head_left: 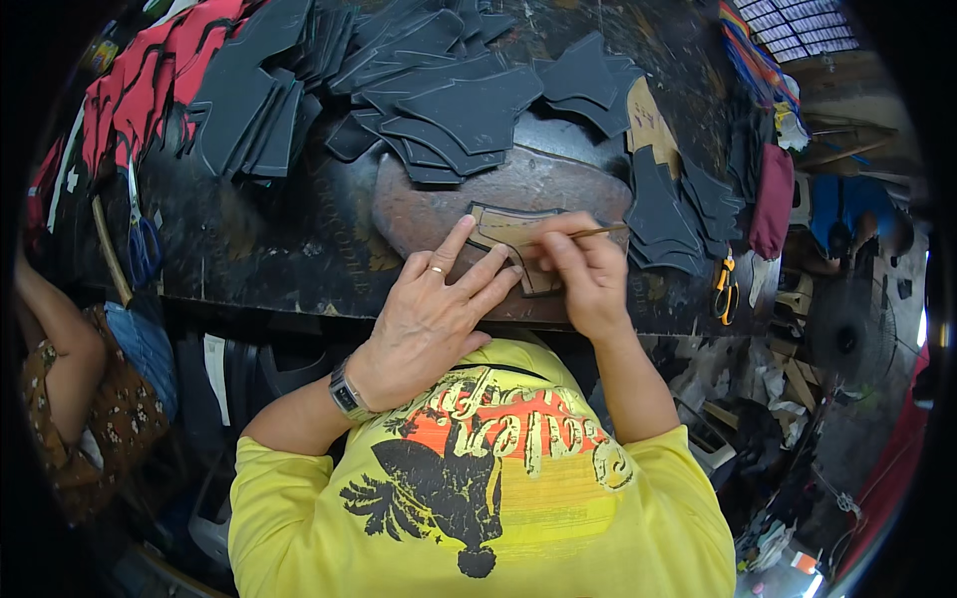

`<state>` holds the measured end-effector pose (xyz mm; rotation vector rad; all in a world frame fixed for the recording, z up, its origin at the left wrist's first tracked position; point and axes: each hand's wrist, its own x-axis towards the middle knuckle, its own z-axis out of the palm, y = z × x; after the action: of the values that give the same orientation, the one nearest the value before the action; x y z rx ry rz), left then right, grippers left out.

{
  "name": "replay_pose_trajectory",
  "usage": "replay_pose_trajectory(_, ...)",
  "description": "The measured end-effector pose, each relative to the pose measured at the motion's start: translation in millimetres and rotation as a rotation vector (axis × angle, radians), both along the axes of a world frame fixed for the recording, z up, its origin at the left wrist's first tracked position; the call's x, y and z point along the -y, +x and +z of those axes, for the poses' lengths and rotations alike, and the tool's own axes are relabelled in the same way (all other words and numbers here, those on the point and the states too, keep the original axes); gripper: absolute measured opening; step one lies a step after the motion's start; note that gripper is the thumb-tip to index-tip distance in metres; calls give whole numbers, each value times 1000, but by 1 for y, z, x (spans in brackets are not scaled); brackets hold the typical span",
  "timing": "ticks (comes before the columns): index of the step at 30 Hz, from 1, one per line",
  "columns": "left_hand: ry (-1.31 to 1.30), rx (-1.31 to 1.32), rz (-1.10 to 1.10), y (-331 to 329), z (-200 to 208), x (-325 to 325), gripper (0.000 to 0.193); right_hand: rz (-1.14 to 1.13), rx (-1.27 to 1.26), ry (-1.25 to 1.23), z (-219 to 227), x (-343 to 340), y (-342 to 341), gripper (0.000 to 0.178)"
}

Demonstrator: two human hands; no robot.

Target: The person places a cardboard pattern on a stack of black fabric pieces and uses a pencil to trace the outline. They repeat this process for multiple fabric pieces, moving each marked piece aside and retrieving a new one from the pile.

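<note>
The table (264, 269) is big, dark and wooden, with scuffs and worn paint. A smooth brown slab (414, 199) lies on it. At the room's far right are one window with bars (797, 25) and one round dark fan (852, 334). At the left is one other person's bare arm (65, 364).

There is one flat tan pattern piece with dark edges (498, 225). It lies on the slab, near the table's front edge. The left hand (424, 304) has its fingers spread, with fingertips on the piece. The right hand (590, 274) pinches one thin brown stick tool (602, 231) between thumb and fingers, over the piece's right side. I cannot tell where its tip is.

Flat dark grey cut pieces (469, 110) lie in heaps, too many to count. There is one pair of blue-handled scissors (146, 244) at the left, and one pair of orange-and-black snips (725, 291) at the right.
</note>
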<state>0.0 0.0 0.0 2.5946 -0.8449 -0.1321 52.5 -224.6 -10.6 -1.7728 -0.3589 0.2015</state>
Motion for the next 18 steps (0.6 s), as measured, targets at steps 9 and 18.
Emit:
replay_pose_trajectory(9,-2,19,10,-2,-2,0,78,155,296,-332,3,8,1,6)
replay_pose_trajectory(18,-21,28,40,-2,-1,3,80,309,207,-251,13,26,7,7)
